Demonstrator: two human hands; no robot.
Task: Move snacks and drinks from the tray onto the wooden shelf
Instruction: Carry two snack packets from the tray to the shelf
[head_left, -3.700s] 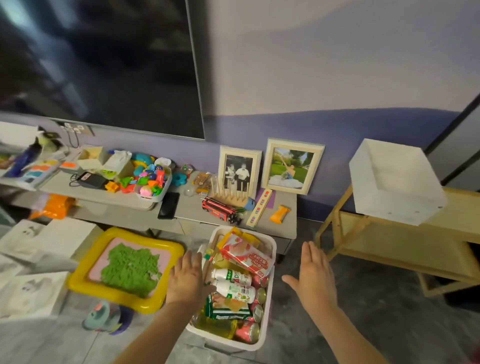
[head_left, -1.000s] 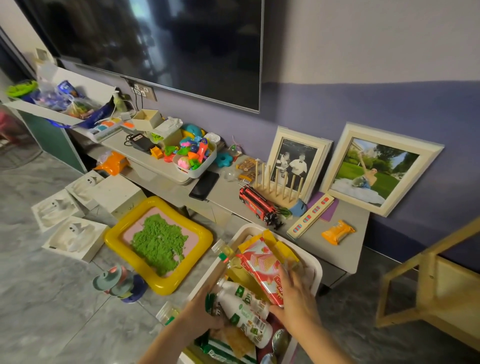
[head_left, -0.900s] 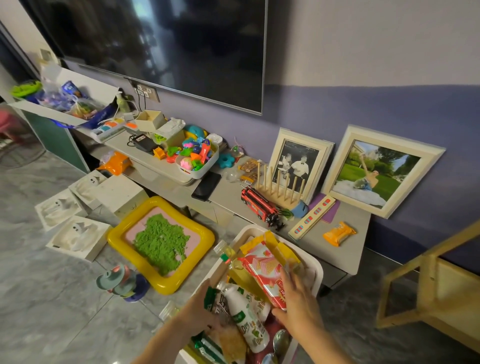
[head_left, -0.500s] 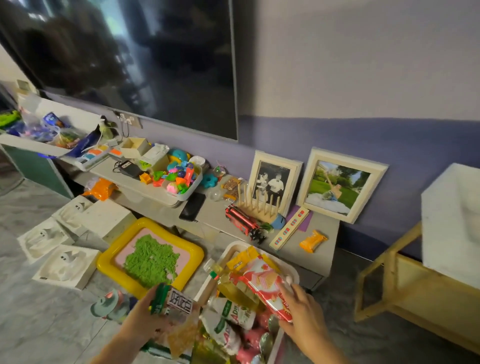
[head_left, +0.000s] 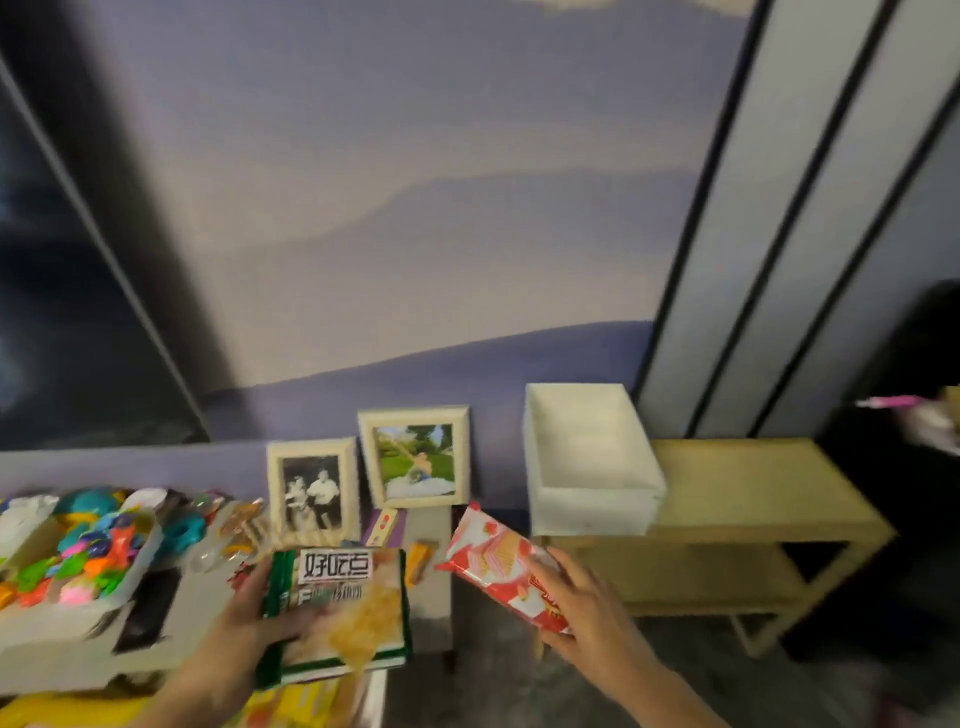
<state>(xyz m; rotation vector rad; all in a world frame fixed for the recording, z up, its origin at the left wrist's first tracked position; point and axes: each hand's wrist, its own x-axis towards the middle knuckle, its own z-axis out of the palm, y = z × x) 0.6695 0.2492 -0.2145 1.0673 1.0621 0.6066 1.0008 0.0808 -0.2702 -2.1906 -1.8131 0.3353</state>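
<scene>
My left hand (head_left: 244, 631) grips a green and white biscuit pack (head_left: 340, 613) with Chinese letters, held up flat at the lower middle. My right hand (head_left: 582, 608) holds a red and white wafer packet (head_left: 501, 564), tilted up to the left. The wooden shelf (head_left: 743, 499) stands to the right, beyond the wafer packet, with a lower board (head_left: 675, 571) under its top. Only the white rim of the snack tray (head_left: 375, 699) and some yellow packs show at the bottom edge. The picture is blurred.
A white open box (head_left: 589, 467) sits on the left end of the shelf top. A grey low console (head_left: 431, 582) at the left holds two photo frames (head_left: 415, 457), a white bin of coloured toys (head_left: 78, 551) and a black phone (head_left: 148, 608). A dark object stands at far right.
Both hands have lifted their packs out of the tray. The view has swung up and to the right, so the wooden shelf now fills the right side.
</scene>
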